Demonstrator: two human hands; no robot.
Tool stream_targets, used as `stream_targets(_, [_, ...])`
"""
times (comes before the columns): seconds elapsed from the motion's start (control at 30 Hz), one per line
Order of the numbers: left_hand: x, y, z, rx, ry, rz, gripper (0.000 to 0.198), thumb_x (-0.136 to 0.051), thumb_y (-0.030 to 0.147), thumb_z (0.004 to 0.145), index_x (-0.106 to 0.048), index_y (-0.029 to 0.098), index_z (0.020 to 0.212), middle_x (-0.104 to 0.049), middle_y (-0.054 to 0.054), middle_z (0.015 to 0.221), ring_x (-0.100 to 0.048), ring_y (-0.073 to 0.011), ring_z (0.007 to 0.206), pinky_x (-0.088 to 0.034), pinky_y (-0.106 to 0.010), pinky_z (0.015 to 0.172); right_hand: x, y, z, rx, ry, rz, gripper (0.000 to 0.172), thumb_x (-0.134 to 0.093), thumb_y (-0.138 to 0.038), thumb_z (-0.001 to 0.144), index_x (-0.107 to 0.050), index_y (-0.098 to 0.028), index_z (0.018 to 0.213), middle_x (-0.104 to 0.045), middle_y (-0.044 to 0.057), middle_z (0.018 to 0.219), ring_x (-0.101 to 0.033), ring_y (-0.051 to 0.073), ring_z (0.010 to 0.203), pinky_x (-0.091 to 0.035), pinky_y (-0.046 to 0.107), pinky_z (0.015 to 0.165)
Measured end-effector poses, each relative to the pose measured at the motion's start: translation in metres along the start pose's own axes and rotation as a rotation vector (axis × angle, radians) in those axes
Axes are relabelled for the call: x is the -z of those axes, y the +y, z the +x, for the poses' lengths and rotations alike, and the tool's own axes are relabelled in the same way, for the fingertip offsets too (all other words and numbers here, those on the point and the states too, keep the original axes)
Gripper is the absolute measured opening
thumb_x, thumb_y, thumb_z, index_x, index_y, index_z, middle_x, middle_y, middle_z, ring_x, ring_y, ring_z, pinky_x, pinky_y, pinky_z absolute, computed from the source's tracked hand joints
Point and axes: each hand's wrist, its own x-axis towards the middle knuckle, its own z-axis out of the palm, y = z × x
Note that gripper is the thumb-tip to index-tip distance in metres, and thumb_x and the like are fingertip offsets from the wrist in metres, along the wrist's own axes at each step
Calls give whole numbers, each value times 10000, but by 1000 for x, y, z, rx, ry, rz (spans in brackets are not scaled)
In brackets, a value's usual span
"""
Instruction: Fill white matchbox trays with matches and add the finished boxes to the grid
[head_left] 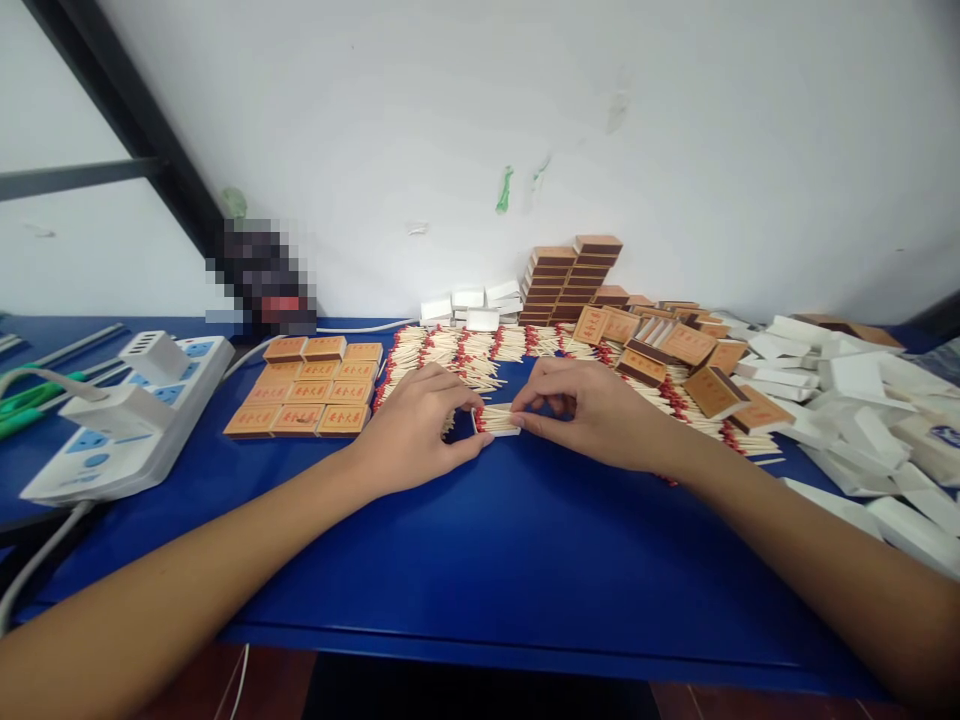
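Observation:
A small white matchbox tray [514, 432] with red-headed matches [496, 418] lying in it is between my hands, just over the blue table. My left hand [424, 425] grips the tray's left end between thumb and fingers. At the other end, the thumb and forefinger of my right hand [581, 412] pinch at the tray and its matches; I cannot tell which of the two they hold. Behind both hands spread rows of loose matches [450, 345], partly hidden by my fingers. To the left lie closed orange matchboxes [304, 392] in neat rows.
Stacked matchboxes [562, 285] stand against the wall, with scattered sleeves [690, 345] to their right. White empty trays [855, 400] heap up at far right; a few more trays [480, 300] sit at the back. A white power strip [142, 420] with plugs lies left on the blue table [480, 560].

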Motion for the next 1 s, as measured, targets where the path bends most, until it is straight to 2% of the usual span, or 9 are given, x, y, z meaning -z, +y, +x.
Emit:
stream_targets(0.2, [0, 0, 0, 22, -1, -27, 231, -774, 386, 926, -736, 207, 1066, -757, -71, 1057, -657, -283, 1077, -521, -459, 986, -1, -3, -1, 12, -8, -21, 192, -692, -371, 982, -841, -256, 943, -660, 43, 842, -542, 160, 682, -430, 323, 653])
stream_targets(0.43, [1, 3, -1, 9, -11, -5, 209, -763, 378, 939, -739, 202, 1049, -743, -68, 1023, -663, -269, 1033, -525, -441, 942, 0, 15, 6, -81, 132, -94, 149, -726, -294, 931, -823, -223, 842, -592, 23, 734, -522, 165, 656, -416, 326, 638])
stream_targets(0.63, [1, 18, -7, -98, -68, -17, 244, -751, 407, 959, -748, 207, 1099, -750, -63, 1006, -657, -265, 1011, -516, -427, 922, -13, 16, 16, -72, 68, -159, 107, -716, -222, 928, -805, -222, 868, -627, 27, 791, -549, 166, 698, -419, 319, 676])
stream_targets(0.8, [-1, 25, -10, -143, -53, 5, 266, -756, 420, 957, -751, 205, 1113, -760, -66, 1019, -645, -273, 1009, -509, -442, 936, -21, 5, 21, -69, 37, -177, 87, -713, -183, 931, -783, -215, 890, -634, 27, 827, -562, 161, 726, -413, 309, 688])
stream_targets(1.0, [-4, 29, -14, -198, -49, -33, 264, -749, 402, 963, -761, 170, 1088, -751, -73, 1006, -658, -267, 1018, -525, -424, 967, -30, 8, 27, -45, 30, -113, 69, -706, -184, 952, -757, -216, 919, -617, 18, 845, -544, 153, 729, -412, 302, 690])
